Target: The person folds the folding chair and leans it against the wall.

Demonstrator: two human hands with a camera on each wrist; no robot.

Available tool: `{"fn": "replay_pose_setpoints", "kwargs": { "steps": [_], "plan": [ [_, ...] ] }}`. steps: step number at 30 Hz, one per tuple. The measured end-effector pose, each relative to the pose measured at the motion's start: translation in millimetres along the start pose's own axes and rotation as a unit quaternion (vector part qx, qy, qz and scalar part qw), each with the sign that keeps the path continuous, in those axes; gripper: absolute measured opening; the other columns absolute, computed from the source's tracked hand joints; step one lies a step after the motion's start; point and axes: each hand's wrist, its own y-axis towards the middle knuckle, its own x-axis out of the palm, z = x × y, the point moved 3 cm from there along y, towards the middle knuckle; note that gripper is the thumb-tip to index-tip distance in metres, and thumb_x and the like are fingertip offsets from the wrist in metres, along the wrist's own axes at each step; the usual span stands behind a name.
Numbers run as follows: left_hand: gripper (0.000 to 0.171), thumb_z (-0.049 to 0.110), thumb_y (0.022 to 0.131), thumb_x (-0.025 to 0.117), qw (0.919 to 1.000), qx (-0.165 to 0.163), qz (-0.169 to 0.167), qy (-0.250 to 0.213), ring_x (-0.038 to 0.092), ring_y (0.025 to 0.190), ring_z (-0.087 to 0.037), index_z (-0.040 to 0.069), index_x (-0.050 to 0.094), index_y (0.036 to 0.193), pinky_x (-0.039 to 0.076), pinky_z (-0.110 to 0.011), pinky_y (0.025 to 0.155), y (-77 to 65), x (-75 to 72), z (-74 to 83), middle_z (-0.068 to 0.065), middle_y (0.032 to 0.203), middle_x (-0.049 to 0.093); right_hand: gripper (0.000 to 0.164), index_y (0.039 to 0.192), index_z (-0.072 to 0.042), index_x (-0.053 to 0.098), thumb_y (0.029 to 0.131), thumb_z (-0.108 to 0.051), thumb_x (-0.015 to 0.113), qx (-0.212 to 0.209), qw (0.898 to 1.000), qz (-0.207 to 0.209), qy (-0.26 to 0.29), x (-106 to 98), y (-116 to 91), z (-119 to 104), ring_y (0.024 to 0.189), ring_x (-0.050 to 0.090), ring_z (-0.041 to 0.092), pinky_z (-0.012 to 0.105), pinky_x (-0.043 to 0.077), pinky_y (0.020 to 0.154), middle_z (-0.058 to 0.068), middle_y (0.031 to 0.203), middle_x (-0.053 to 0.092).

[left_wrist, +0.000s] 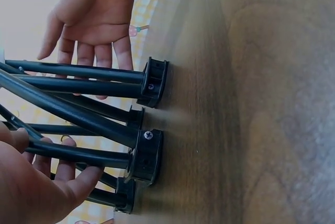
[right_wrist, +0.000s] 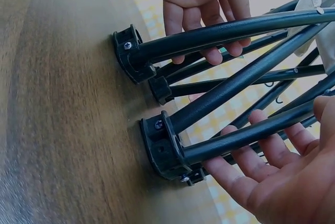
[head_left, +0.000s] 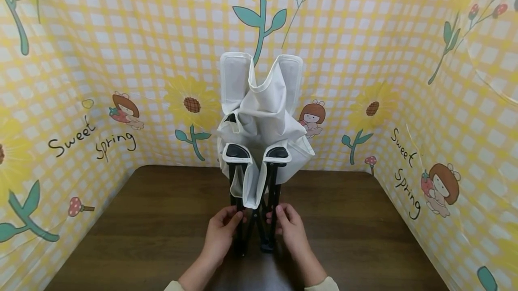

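Here's the folding chair (head_left: 259,133), bunched up tall and narrow on the bench (head_left: 162,219), a hand at either side of it, and this looks like a delicate spot! First danger, I'd say, is the fingers: they reach in behind the chair's dark legs (left_wrist: 78,153), and if those crossed bars scissor suddenly, skin could get nipped. Then there's balance. The black feet (right_wrist: 165,150) bunch tightly beneath the chair, with floppy white cloth (head_left: 263,102) piled at its top, so a lopsided tug from one side could send it leaning, even toppling. And watch that slack: a fold dips low at the chair's front, and it could get caught between the legs, jamming them or straining the cloth.

Now to the grip. On the chair's left, the left hand (head_left: 218,235) is curled around a leg, thumb on the near side, fingers behind. On the chair's right, the right hand (head_left: 292,230) mirrors it, fingers bent round behind another leg, low down near the chair's feet. Neither is spread wide; both are closed on the legs, though how hard they squeeze, I can't tell.
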Motion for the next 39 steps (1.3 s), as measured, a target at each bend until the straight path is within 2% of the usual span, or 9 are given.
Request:
{"fn": "replay_pose_setpoints", "kwargs": {
  "steps": [6, 12, 18, 21, 32, 34, 39],
  "plan": [
    [0.025, 0.014, 0.102, 0.064, 0.9999, 0.009, 0.004, 0.01, 0.067, 0.088, -0.025, -0.004, 0.066, 0.119, 0.053, -0.026, 0.064, 1.7, -0.1, -3.4, -0.02, 0.101, 0.072, 0.034, 0.124, 0.001, 0.057, 0.108, -0.029, 0.053, 0.005, 1.0, -0.003, -0.002, -0.5, 0.1, -0.6, 0.099, 0.07, 0.036, 0.053, 0.06, 0.082, 0.021, 0.11, 0.072],
    [0.018, 0.011, 0.099, 0.068, 0.9962, 0.048, 0.014, 0.071, 0.065, 0.077, -0.025, -0.001, 0.071, 0.111, 0.049, -0.022, 0.059, 4.9, -3.1, -4.2, -0.015, 0.095, 0.073, 0.028, 0.125, -0.004, 0.058, 0.108, -0.026, 0.054, 0.001, 0.999, -0.003, -0.034, -1.2, 1.5, 1.4, 0.098, 0.071, 0.03, 0.054, 0.06, 0.083, 0.016, 0.11, 0.072],
    [0.016, 0.005, 0.096, 0.07, 0.9917, 0.08, 0.012, 0.1, 0.07, 0.084, -0.029, 0.0, 0.072, 0.111, 0.053, -0.023, 0.062, 5.9, -4.0, -4.7, -0.01, 0.097, 0.075, 0.019, 0.124, -0.013, 0.059, 0.106, -0.019, 0.056, -0.042, 0.994, 0.013, -0.098, -1.1, 0.2, -0.5, 0.093, 0.072, 0.026, 0.052, 0.061, 0.075, 0.009, 0.106, 0.073],
    [0.016, 0.003, 0.096, 0.071, 0.99, 0.088, 0.015, 0.109, 0.071, 0.086, -0.029, 0.001, 0.072, 0.111, 0.054, -0.023, 0.062, 5.6, -3.8, -4.8, -0.008, 0.097, 0.075, 0.018, 0.123, -0.015, 0.059, 0.106, -0.015, 0.057, -0.058, 0.992, 0.021, -0.113, 0.5, -1.0, -2.2, 0.09, 0.073, 0.026, 0.052, 0.061, 0.071, 0.007, 0.104, 0.073],
    [0.014, 0.002, 0.094, 0.072, 0.9869, 0.106, 0.022, 0.12, 0.071, 0.085, -0.017, 0.001, 0.072, 0.108, 0.053, -0.021, 0.072, 8.0, -3.7, -4.9, -0.005, 0.094, 0.076, 0.016, 0.121, -0.015, 0.06, 0.105, -0.013, 0.058, -0.076, 0.99, 0.028, -0.119, 2.8, -1.2, -3.6, 0.087, 0.074, 0.027, 0.053, 0.061, 0.071, 0.007, 0.102, 0.073],
    [0.014, 0.002, 0.094, 0.072, 0.9871, 0.105, 0.023, 0.119, 0.071, 0.085, -0.017, 0.002, 0.073, 0.108, 0.053, -0.021, 0.072, 8.4, -3.8, -4.5, -0.005, 0.094, 0.076, 0.016, 0.121, -0.013, 0.06, 0.105, -0.014, 0.059, -0.08, 0.989, 0.029, -0.117, 3.0, -0.4, -3.1, 0.087, 0.074, 0.028, 0.05, 0.062, 0.069, 0.009, 0.102, 0.073],
    [0.014, 0.004, 0.095, 0.071, 0.9885, 0.095, 0.021, 0.116, 0.072, 0.088, -0.021, 0.002, 0.072, 0.109, 0.053, -0.021, 0.074, 10.0, -2.8, -3.6, -0.008, 0.096, 0.076, 0.017, 0.12, -0.003, 0.059, 0.104, -0.004, 0.057, -0.077, 0.99, 0.036, -0.117, 9.3, -8.3, -24.3, 0.089, 0.073, 0.04, 0.03, 0.061, 0.063, 0.019, 0.103, 0.072]
  ]
}}
